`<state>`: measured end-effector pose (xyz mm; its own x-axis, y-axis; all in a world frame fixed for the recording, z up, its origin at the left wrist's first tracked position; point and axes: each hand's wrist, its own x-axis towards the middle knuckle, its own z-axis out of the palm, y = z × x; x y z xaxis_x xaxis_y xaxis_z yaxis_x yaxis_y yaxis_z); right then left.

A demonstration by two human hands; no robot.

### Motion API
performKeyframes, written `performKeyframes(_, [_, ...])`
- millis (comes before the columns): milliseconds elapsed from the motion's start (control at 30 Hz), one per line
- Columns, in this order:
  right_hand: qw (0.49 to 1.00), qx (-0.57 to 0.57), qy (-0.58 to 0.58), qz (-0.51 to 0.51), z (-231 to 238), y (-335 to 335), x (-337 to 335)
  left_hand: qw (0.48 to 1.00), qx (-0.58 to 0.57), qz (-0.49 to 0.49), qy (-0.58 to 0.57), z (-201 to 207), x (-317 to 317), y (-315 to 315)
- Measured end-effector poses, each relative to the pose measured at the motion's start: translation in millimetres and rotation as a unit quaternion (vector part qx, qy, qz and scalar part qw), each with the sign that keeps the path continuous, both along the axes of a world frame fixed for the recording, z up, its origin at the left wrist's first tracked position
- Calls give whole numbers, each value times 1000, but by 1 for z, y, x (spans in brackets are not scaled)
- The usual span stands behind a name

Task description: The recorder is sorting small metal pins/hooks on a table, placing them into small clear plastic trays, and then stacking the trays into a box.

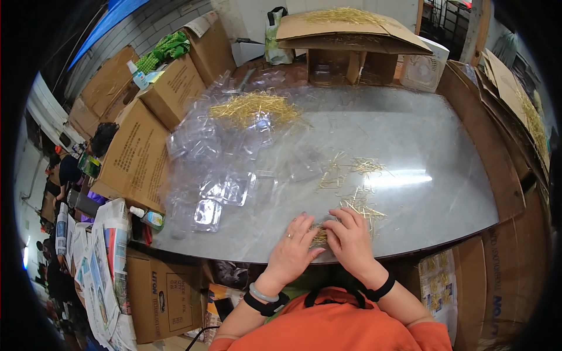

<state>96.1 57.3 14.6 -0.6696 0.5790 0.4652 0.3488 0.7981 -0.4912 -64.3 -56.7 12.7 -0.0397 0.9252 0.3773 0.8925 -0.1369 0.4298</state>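
At the table's near edge, my left hand (294, 243) and my right hand (351, 238) close in from both sides on a small bundle of thin gold-coloured wire pieces (319, 236). Fingers of both hands curl over the bundle, so much of it is hidden. Just beyond my right hand lie loose gold wire pieces (364, 206), with two sparser groups farther back. A large heap of the same wire pieces (254, 109) rests at the far left, on and beside clear plastic blister shells (234, 188). Their exact kind is too small to tell.
Cardboard boxes (136, 153) wall the grey table (421, 140) on the left, and cardboard panels (486, 134) border its right. At the back, a flat carton (351, 29) carries more wire. A small bottle (153, 219) and newspapers (108, 257) sit at the left.
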Motion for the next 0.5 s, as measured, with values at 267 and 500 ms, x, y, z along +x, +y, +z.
performKeyframes(267, [994,56,-74,-55,7,8,17,999,7,27,32,-5,-5,-5])
performKeyframes(500, [985,38,-155,-57,-5,18,65,976,79,175,108,11,3,7])
